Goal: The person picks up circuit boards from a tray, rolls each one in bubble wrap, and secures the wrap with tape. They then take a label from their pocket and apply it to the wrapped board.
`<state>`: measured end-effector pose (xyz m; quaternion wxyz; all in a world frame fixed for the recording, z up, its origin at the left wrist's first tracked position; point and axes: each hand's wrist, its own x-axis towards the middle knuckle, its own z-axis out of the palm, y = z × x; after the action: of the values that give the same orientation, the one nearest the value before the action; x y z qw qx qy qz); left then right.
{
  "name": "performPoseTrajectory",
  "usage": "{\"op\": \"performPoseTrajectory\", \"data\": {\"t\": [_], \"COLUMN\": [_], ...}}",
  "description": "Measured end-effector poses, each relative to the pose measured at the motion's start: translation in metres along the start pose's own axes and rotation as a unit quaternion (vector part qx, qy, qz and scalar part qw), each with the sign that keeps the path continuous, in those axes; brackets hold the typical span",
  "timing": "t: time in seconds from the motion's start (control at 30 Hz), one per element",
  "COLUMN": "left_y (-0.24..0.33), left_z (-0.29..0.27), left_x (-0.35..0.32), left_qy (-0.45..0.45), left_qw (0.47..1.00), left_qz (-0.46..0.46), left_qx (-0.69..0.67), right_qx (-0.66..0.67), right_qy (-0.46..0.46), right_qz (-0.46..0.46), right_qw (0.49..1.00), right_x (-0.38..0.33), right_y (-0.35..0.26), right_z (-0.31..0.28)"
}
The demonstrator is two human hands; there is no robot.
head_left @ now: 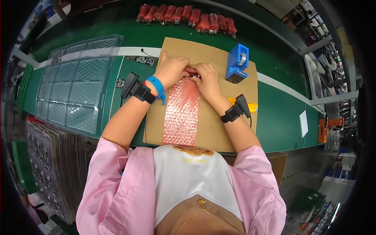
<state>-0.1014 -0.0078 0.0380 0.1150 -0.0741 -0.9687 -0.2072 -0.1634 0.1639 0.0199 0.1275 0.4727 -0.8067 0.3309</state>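
A long strip of pink bubble wrap point(181, 117) lies on a brown cardboard sheet point(223, 129), running from the near edge toward my hands. At its far end the wrap is folded over a small item, mostly hidden, of which only a pale and dark bit shows. My left hand point(172, 70) grips the left side of this folded end, thumb and fingers closed on it. On the right side, my right hand point(207, 79) pinches the same fold with bent fingers. Both hands almost meet there.
Several red wrapped bundles point(177, 15) line the far green table. A blue tape dispenser point(237, 62) stands on the cardboard's right, near a yellow tool point(251, 107). Clear plastic trays point(70, 90) and small circuit boards point(144, 60) lie left. Stacked trays point(51, 156) stand lower left.
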Motion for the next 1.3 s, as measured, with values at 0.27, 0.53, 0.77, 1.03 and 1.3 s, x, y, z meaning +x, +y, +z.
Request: {"op": "performPoseTrajectory", "data": {"t": [0.27, 0.53, 0.77, 1.03, 1.3], "left_y": [0.001, 0.011, 0.081, 0.087, 0.071], "left_z": [0.015, 0.011, 0.031, 0.048, 0.048], "left_x": [-0.01, -0.022, -0.045, -0.069, -0.082], "left_qy": [0.071, 0.075, 0.175, 0.067, 0.108], "left_qw": [0.993, 0.99, 0.984, 0.996, 0.98], "left_qz": [0.052, 0.04, -0.034, -0.019, -0.059], "left_qx": [0.075, 0.112, 0.002, -0.055, 0.155], "right_qx": [0.241, 0.239, 0.187, 0.158, 0.155], "right_qy": [-0.039, -0.081, -0.075, -0.049, -0.032], "right_qz": [0.149, 0.169, 0.114, 0.046, 0.027], "right_qw": [0.958, 0.953, 0.973, 0.985, 0.987], "right_x": [-0.004, 0.004, 0.0, -0.004, -0.001], "right_y": [0.011, 0.005, 0.005, 0.01, 0.015], "right_z": [0.005, -0.006, -0.009, -0.001, 0.003]}}
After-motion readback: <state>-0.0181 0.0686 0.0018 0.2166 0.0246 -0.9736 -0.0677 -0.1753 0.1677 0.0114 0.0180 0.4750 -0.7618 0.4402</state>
